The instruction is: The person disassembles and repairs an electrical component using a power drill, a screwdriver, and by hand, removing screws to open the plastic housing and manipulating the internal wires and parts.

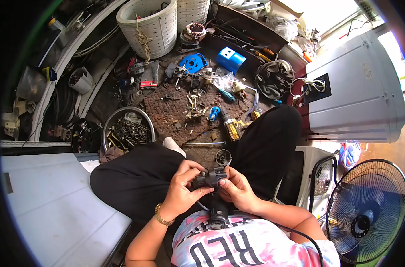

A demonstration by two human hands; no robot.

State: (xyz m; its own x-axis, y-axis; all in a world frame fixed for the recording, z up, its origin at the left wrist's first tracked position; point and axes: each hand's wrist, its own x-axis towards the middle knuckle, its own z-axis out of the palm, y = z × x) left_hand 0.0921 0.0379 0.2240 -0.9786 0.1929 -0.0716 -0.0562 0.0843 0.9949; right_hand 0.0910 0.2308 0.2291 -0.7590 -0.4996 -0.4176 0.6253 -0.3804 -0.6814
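Note:
My left hand (184, 183) grips the left side of a dark, roughly cylindrical part (209, 178) with ridges. My right hand (237, 189) holds the same part from the right, fingers and thumb around its end. It is held above my lap, and its exact kind cannot be made out. Just below it, against my shirt, lies a black tool body (219, 213); a black cord runs off to the right nearby. A round metal housing (223, 157) with a hole in its middle rests on the floor just beyond my hands.
A yellow-and-black drill (232, 127) lies by my right knee. A metal bowl (152, 129) of small hardware stands left. Ahead are a blue cylinder (231, 60), a blue disc-shaped part (193, 62) and a white basket (147, 33). A fan (367, 211) stands right, near a grey cabinet (358, 89).

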